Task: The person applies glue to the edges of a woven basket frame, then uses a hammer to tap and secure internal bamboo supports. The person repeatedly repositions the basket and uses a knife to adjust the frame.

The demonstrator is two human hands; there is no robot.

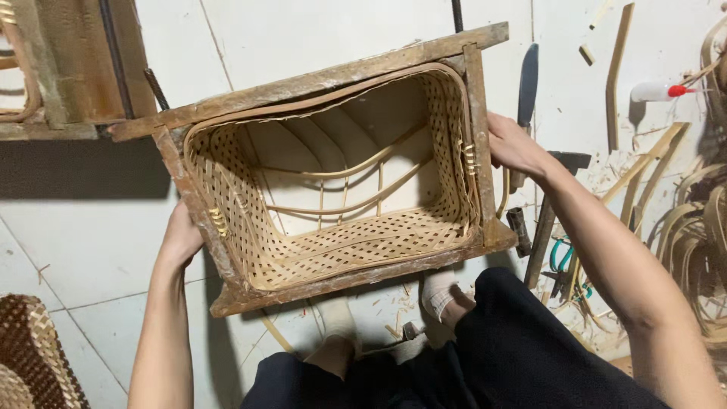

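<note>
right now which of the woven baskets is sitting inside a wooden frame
The pale open-weave basket in the middle, set inside the wooden frame that both hands grip. The darker woven basket at bottom left stands on the floor with no frame.

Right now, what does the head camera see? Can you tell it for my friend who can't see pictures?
Two bare hands hold a wooden frame with a woven basket fitted inside it, the left hand on the left side and the right hand on the right. It sits over a white tiled floor, with a hammer, a knife and strips lying to the right.
</note>
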